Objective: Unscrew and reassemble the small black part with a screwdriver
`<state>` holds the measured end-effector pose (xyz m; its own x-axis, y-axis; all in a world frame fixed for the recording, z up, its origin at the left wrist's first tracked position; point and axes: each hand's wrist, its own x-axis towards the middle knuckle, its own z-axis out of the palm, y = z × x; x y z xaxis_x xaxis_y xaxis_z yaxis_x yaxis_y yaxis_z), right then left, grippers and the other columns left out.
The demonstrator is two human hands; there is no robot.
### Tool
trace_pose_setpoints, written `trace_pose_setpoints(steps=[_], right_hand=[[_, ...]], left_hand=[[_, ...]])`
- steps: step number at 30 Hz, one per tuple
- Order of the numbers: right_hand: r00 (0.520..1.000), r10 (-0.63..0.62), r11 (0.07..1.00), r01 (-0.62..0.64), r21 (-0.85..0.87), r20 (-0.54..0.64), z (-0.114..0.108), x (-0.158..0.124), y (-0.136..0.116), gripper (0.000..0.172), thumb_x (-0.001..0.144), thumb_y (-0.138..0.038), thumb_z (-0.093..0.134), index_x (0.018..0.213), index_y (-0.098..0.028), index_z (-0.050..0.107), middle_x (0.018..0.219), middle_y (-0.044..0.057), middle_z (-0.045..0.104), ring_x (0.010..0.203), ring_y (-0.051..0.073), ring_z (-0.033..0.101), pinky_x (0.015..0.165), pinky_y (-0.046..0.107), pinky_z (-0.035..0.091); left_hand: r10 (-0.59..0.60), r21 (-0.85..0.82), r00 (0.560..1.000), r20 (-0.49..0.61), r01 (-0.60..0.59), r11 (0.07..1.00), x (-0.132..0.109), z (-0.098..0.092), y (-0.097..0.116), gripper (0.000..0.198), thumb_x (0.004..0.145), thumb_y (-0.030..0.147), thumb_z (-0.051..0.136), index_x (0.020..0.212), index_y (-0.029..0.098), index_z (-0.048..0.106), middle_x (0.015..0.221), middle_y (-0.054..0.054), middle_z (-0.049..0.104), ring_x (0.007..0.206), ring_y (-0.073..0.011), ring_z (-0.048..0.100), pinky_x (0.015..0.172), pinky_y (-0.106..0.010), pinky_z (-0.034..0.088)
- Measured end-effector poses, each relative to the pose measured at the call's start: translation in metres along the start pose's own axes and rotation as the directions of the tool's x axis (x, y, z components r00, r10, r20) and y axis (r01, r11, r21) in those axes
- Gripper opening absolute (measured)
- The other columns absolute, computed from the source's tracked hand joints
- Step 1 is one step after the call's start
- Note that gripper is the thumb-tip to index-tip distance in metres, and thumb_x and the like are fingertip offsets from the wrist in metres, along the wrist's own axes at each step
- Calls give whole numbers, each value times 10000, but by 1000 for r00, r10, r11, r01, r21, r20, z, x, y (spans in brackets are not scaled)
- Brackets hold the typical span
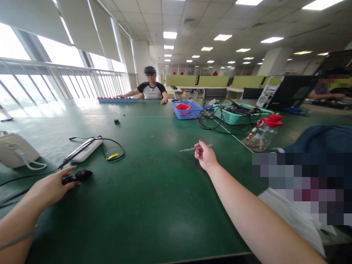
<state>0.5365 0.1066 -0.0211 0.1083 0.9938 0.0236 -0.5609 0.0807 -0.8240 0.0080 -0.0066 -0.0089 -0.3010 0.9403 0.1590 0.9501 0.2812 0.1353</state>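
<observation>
My left hand (51,189) reaches out low over the green table (154,190) at the left, fingers stretched, its fingertips touching a small black object (78,176). My right hand (205,156) is raised near the middle of the table, pinching a thin clear-handled tool like a small screwdriver (194,148) that points left. A white power strip (85,149) with a black cable (110,146) lies just beyond the left hand.
A white device (15,150) sits at the far left. A blue basket (187,110), a teal basket (236,114) with cables and a clear jar with a red lid (262,135) stand at the back right. A person (151,88) sits at the far end.
</observation>
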Motion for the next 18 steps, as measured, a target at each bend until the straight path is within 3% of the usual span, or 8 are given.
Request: trace_pose_setpoints(steps=[3,6,9,13,18], right_hand=[[1000,-1,1000,1,-1,2,0,-1,0,289,745,-379,714,612,-140,618,419,-44,461,360,49,401,342,176,281],[1000,-4,1000,4,-1,4,0,-1,-1,287,749,-372,710,612,-136,623,417,-42,459,361,49,399,344,174,279],[1000,-2,1000,2,0,-1,1,0,0,292,754,-371,702,607,-130,625,411,-41,453,360,48,396,344,171,272],[1000,-4,1000,4,-4,-5,0,0,0,289,751,-372,702,607,-136,620,411,-42,455,360,49,397,345,172,270],[1000,-7,1000,7,-16,-3,0,0,1,287,753,-378,696,609,-144,611,410,-44,456,354,52,397,344,178,270]], left_hand=[[-93,73,993,75,88,993,-2,-9,-1,737,763,515,461,1402,153,412,1136,-120,697,963,-320,660,744,-356,494],[-67,71,995,-74,72,995,-9,-21,6,699,815,520,411,1440,214,340,1212,-119,651,1030,-341,626,777,-393,498],[72,4,975,-208,-73,997,-16,-26,16,606,862,495,377,1433,296,331,1301,-84,585,1084,-311,602,868,-403,481],[318,-112,943,-96,-327,938,-14,-17,20,548,871,412,391,1406,294,364,1432,-20,474,1218,-246,527,1026,-363,397],[383,-158,923,27,-374,914,-4,-8,12,574,835,400,425,1390,256,419,1404,-14,520,1233,-259,527,1046,-372,389]])
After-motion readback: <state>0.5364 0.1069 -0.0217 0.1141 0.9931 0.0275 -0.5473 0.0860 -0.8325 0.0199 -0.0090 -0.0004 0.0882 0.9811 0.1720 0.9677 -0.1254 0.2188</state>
